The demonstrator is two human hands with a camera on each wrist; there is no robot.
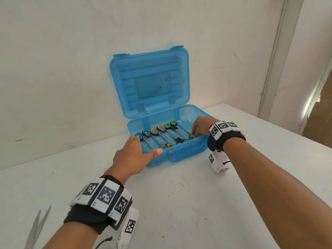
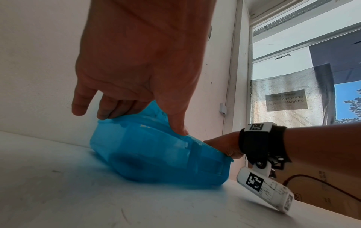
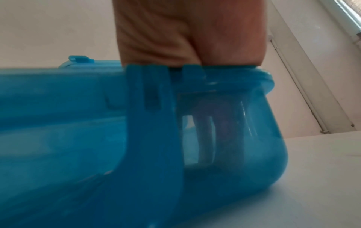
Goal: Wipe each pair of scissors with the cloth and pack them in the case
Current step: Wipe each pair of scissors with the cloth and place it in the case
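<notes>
An open blue plastic case [image 1: 181, 152] stands on the white table, its lid [image 1: 150, 81] upright against the wall. Several scissors [image 1: 161, 135] with black handles and orange, green or blue inserts lie side by side inside. My left hand [image 1: 133, 155] rests on the case's front left corner, thumb along the front rim; in the left wrist view the left hand [image 2: 136, 61] presses fingertips on the case [image 2: 156, 154]. My right hand [image 1: 201, 124] reaches into the right end, fingers curled on the handle of the rightmost scissors [image 1: 191, 136]. No cloth is in view.
One bare-metal pair of scissors [image 1: 36, 229] lies with blades apart at the table's near left edge. The wall stands close behind the case. In the right wrist view the case's front wall [image 3: 78, 123] fills the frame. The table edge runs off to the right.
</notes>
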